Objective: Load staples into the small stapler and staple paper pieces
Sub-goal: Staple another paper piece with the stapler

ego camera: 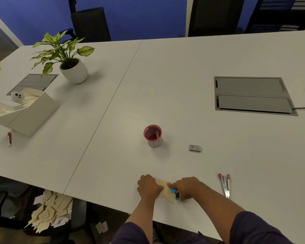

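Beige paper pieces (166, 192) lie near the front edge of the white table (183, 67). My left hand (149, 186) holds their left side, fingers curled over them. My right hand (187, 188) grips a small blue stapler (175, 193) that sits on the right edge of the paper. A small grey staple box (195, 148) lies further back to the right. A second stapler with red ends (225, 184) lies opened out flat to the right of my right hand.
A red-rimmed cup (153, 135) stands behind the hands. A potted plant (69, 59), a white box (25, 110) and markers (9, 139) are at the left. Two grey cable hatches (252, 95) are set into the table. Paper scraps (51, 210) lie on the floor.
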Available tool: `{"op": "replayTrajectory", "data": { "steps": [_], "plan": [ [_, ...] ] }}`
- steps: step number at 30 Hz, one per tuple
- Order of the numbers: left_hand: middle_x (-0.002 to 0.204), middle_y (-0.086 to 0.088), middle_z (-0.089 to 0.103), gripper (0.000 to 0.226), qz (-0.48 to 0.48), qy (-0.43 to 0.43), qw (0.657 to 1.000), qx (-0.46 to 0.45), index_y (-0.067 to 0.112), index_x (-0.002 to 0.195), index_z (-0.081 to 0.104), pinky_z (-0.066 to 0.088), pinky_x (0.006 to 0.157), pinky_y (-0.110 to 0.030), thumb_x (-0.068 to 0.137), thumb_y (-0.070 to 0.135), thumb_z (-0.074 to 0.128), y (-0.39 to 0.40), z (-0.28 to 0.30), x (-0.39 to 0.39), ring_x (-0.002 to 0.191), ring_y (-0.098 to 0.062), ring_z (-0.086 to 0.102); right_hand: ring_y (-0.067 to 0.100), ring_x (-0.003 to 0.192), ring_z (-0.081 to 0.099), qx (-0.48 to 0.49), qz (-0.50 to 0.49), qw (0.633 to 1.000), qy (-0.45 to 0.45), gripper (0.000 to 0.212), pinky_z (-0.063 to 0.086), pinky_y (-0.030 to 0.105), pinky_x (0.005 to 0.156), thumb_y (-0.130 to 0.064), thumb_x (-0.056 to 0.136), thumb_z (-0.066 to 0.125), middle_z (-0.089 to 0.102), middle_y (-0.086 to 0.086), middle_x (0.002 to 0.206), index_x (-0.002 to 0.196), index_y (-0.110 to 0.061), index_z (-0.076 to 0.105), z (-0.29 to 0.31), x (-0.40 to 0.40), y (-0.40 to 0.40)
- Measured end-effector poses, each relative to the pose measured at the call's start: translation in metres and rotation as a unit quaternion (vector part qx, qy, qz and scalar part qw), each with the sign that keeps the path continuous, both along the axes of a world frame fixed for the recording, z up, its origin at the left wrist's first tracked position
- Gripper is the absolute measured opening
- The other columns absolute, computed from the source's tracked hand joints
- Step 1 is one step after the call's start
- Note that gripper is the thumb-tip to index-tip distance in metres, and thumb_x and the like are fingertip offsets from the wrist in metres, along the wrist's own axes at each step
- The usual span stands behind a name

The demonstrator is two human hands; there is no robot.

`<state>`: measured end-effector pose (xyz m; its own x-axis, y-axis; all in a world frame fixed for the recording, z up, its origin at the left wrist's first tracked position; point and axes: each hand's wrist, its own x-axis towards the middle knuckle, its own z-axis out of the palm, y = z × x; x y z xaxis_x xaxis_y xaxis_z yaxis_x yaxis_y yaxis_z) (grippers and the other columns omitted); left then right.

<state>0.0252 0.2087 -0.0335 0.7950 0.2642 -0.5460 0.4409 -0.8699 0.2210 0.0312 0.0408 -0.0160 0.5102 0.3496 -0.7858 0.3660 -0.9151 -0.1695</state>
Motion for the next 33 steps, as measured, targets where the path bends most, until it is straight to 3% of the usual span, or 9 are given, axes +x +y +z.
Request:
{"op": "replayTrajectory", "data": {
  "steps": [5, 10, 14, 19, 22, 25, 28, 31, 33],
  "plan": [
    [0.119, -0.002, 0.049, 0.053, 0.066, -0.026, 0.994, -0.082, 0.019, 0.114, 0.062, 0.050, 0.090, -0.032, 0.072, 0.044, 0.081, 0.002, 0.000, -0.008, 0.114, -0.022, 0.053, 0.029, 0.125, 0.055, -0.008, 0.002, 1.000, 0.003, 0.079, 0.046, 0.041, 0.103, -0.035, 0.098, 0.059, 0.053, 0.007, 0.141, 0.157, -0.044, 0.007, -0.002, -0.006, -0.005],
    [0.103, -0.005, 0.067, 0.028, 0.109, -0.032, 0.977, -0.179, 0.023, 0.073, 0.069, 0.058, 0.080, -0.035, 0.058, 0.040, 0.086, 0.002, -0.007, -0.012, 0.087, -0.016, 0.067, 0.029, 0.122, 0.057, -0.002, -0.023, 1.000, 0.011, 0.087, 0.047, 0.041, 0.102, -0.029, 0.098, 0.059, 0.053, 0.010, 0.141, 0.155, -0.049, -0.005, -0.004, -0.014, -0.009],
    [0.104, -0.003, 0.060, 0.027, 0.077, -0.024, 0.978, -0.194, 0.025, 0.082, 0.060, 0.048, 0.061, -0.022, 0.065, 0.026, 0.082, -0.009, 0.005, -0.015, 0.084, -0.016, 0.064, 0.030, 0.122, 0.056, 0.001, -0.038, 0.999, 0.011, 0.092, 0.046, 0.042, 0.104, -0.026, 0.098, 0.060, 0.052, 0.013, 0.141, 0.155, -0.047, -0.010, -0.005, -0.021, -0.012],
    [0.104, -0.010, 0.063, 0.040, 0.158, -0.012, 0.949, -0.273, 0.011, 0.104, 0.057, 0.056, 0.067, -0.031, 0.072, 0.005, 0.082, -0.011, 0.003, -0.016, 0.093, -0.025, 0.065, 0.030, 0.120, 0.057, 0.001, -0.054, 0.998, 0.017, 0.096, 0.047, 0.042, 0.101, -0.024, 0.097, 0.060, 0.053, 0.014, 0.139, 0.154, -0.046, -0.014, -0.004, -0.025, -0.024],
    [0.099, -0.013, 0.069, 0.023, 0.098, 0.044, 0.944, -0.312, 0.009, 0.097, 0.066, 0.059, 0.065, -0.029, 0.077, 0.005, 0.077, -0.022, 0.004, -0.021, 0.087, -0.024, 0.068, 0.031, 0.120, 0.057, 0.007, -0.062, 0.998, 0.028, 0.098, 0.046, 0.042, 0.101, -0.021, 0.097, 0.061, 0.053, 0.016, 0.138, 0.153, -0.046, -0.016, -0.005, -0.028, -0.024],
    [0.089, -0.008, 0.072, 0.020, 0.047, 0.018, 0.948, -0.313, 0.012, 0.088, 0.070, 0.055, 0.063, -0.028, 0.070, 0.017, 0.069, -0.030, 0.005, -0.024, 0.080, -0.020, 0.068, 0.030, 0.124, 0.054, 0.033, -0.078, 0.996, 0.010, 0.091, 0.046, 0.041, 0.103, -0.025, 0.096, 0.061, 0.052, 0.013, 0.143, 0.156, -0.045, -0.004, -0.007, -0.027, -0.029],
    [0.089, -0.008, 0.072, 0.039, 0.040, -0.023, 0.952, -0.303, 0.006, 0.089, 0.070, 0.056, 0.069, -0.031, 0.057, 0.025, 0.061, -0.031, 0.007, -0.017, 0.084, -0.021, 0.069, 0.025, 0.122, 0.056, 0.101, -0.143, 0.983, -0.055, 0.066, 0.045, 0.035, 0.096, -0.031, 0.091, 0.061, 0.059, 0.003, 0.138, 0.150, -0.040, 0.034, -0.005, -0.028, -0.043],
    [0.071, 0.001, 0.064, 0.024, 0.045, -0.031, 0.952, -0.302, 0.012, 0.075, 0.066, 0.045, 0.055, -0.019, 0.053, 0.022, 0.061, -0.032, 0.014, -0.004, 0.065, -0.013, 0.060, 0.021, 0.103, 0.065, 0.206, -0.248, 0.937, -0.136, 0.033, 0.048, 0.030, 0.080, -0.039, 0.086, 0.064, 0.071, -0.006, 0.112, 0.118, -0.036, 0.058, -0.001, -0.029, -0.054],
    [0.063, 0.000, 0.057, 0.016, 0.031, -0.030, 0.951, -0.307, 0.012, 0.067, 0.063, 0.041, 0.054, -0.024, 0.052, 0.019, 0.064, -0.037, 0.022, 0.007, 0.058, -0.015, 0.053, 0.015, 0.093, 0.067, 0.270, -0.331, 0.888, -0.172, 0.032, 0.051, 0.030, 0.078, -0.042, 0.083, 0.066, 0.072, -0.012, 0.101, 0.114, -0.038, 0.060, 0.004, -0.027, -0.056]
  ]
}}
